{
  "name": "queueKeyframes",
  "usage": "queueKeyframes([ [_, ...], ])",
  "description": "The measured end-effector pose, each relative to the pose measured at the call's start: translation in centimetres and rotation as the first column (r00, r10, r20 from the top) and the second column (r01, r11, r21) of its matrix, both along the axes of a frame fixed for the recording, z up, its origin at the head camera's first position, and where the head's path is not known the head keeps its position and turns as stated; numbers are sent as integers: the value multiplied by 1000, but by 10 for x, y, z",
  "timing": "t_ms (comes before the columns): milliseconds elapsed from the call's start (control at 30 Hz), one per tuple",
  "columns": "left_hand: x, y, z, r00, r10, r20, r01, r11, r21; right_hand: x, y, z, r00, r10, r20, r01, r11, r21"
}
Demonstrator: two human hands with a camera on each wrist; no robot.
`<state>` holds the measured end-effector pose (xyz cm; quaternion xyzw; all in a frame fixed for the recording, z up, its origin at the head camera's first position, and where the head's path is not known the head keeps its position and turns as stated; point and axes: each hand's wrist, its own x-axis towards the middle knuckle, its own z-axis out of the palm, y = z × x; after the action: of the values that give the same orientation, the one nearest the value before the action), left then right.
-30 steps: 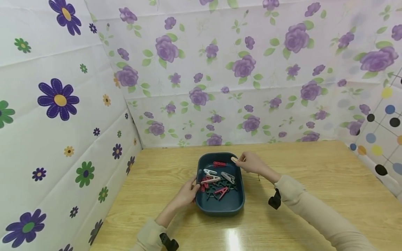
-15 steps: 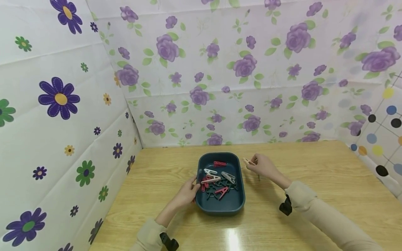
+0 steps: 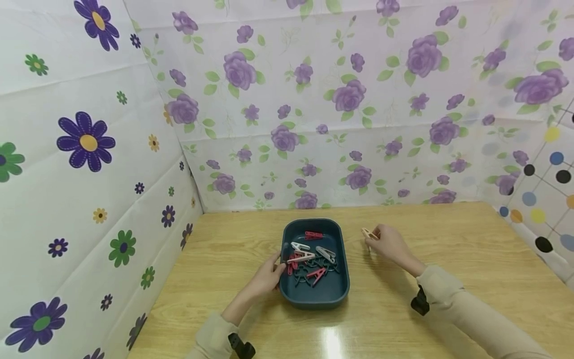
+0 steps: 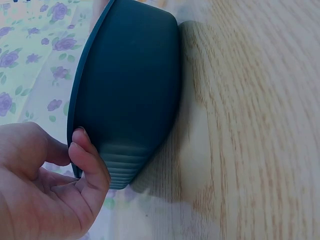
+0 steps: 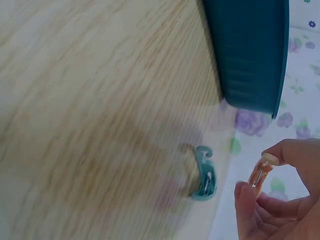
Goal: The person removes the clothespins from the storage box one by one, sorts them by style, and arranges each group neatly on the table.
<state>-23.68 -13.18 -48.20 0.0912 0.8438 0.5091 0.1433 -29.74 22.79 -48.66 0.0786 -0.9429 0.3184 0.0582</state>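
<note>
**Pinched a beige clip point(image 3: 369, 234) outside the tray point(image 3: 315, 303), with a mixed lot left inside**

Head view: Steadied the tray with the left hand point(image 3: 265, 275), closed on its left side. Held the beige clip in the right hand point(image 3: 394, 248), just right of the tray and above the wooden table point(image 3: 448, 234). Saw red clips point(image 3: 316, 274), white clips point(image 3: 310, 255), a grey clip point(image 3: 325, 254) and dark green clips point(image 3: 302, 273) inside the tray, several overlapping. Could not give a sure count.

Left wrist view: Found the left hand curled over the tray's edge, with thumb on one side and bent fingers against the outer wall.

Right wrist view: Gripped the beige clip between thumb and fingers, with only its width between them, clear of the tray. Noticed a green clip point(image 5: 206, 175) on the table nearby, apart from both hand and tray. Could not pick it out with confidence in the head view.

Judged to be early in the handling on this layout: only two clips visible outside the tray, the green one apparently set down, the beige one not yet released. Seemed to leave all those inside for later, if meant to be handled at all.
</note>
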Motion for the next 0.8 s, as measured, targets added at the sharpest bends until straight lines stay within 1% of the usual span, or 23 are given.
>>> queueKeyframes([
  [167,1,0,-1,1000,-6,2,6,1000,3,3,12,-5,1000,-15,17,15,1000,5],
  [267,1,0,1,1000,-12,-3,12,1000,-3,4,18,-4,998,-31,51,30,999,14],
  [400,1,1,1,1000,-11,-3,11,1000,-3,6,26,-1,996,-55,76,53,998,30],
  [633,1,0,0,1000,-1,1,1,1000,7,2,37,-6,989,-68,127,65,997,30],
  [800,1,0,0,1000,-5,2,5,1000,3,-1,42,-12,985,-87,148,79,995,62],
])
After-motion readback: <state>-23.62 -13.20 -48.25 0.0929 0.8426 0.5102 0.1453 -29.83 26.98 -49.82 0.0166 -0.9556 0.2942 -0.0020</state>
